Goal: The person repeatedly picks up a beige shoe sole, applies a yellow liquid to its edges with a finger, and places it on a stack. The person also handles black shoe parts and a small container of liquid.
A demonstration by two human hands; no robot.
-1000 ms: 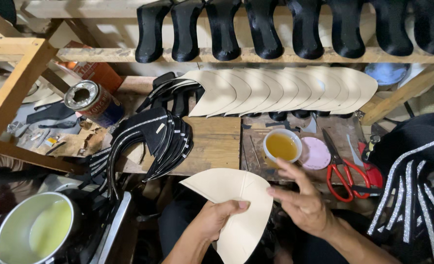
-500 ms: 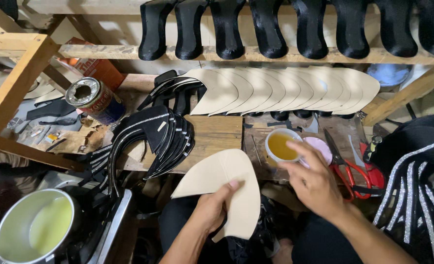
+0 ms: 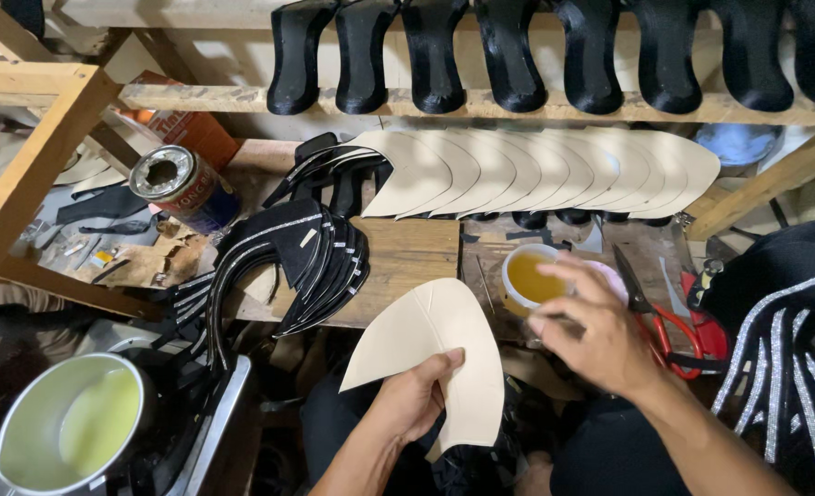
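Head view: left hand clamped on cream piece, right hand perhaps loosely apart over glue cup, scissors beside.

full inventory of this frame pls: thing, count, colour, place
Cut piece: 1, cream, held in front of the bench.
Fanned cut pieces: about 9, cream, back of the bench under the rack.
Shoe forms: 7 in view, black, on the wooden rack at top.
Stacked uppers: a pile, black with silver stripes, bench left.
Cup of liquid: 1, white with amber liquid, bench right.
Scissors: 1, red handles, right of the cup.
Tin can: 1, open top, left.
Pot: 1, metal with pale yellow liquid, lower left.
Left hand: grips the cream piece.
Right hand: at the cup; whether it holds anything is unclear.
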